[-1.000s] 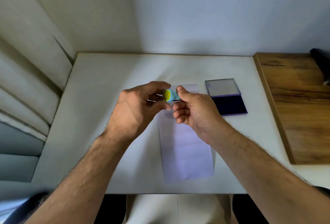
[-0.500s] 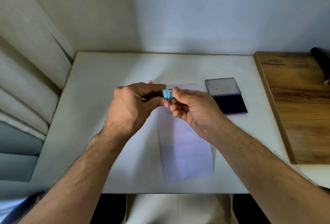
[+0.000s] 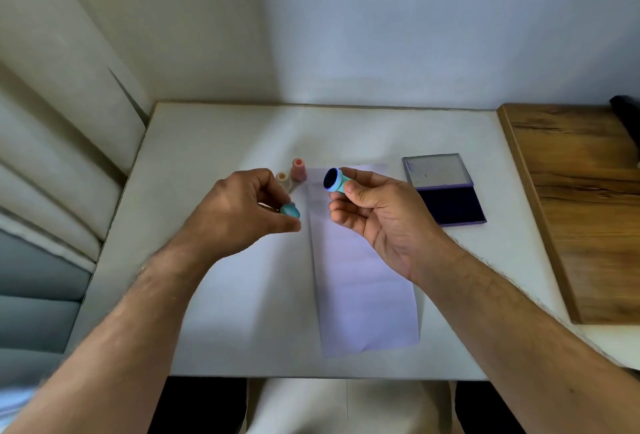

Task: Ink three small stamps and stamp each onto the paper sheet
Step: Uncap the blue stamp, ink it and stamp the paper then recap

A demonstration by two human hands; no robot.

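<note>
Holding uncapped teal stamp point(image 3: 335, 180) in right hand point(image 3: 377, 219), cap point(image 3: 290, 210) in left hand point(image 3: 239, 215)

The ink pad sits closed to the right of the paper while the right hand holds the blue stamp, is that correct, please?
Not quite: the head view shows the ink pad open, lid raised and dark ink exposed. It does sit right of the paper, and the right hand holds the blue stamp.
</note>
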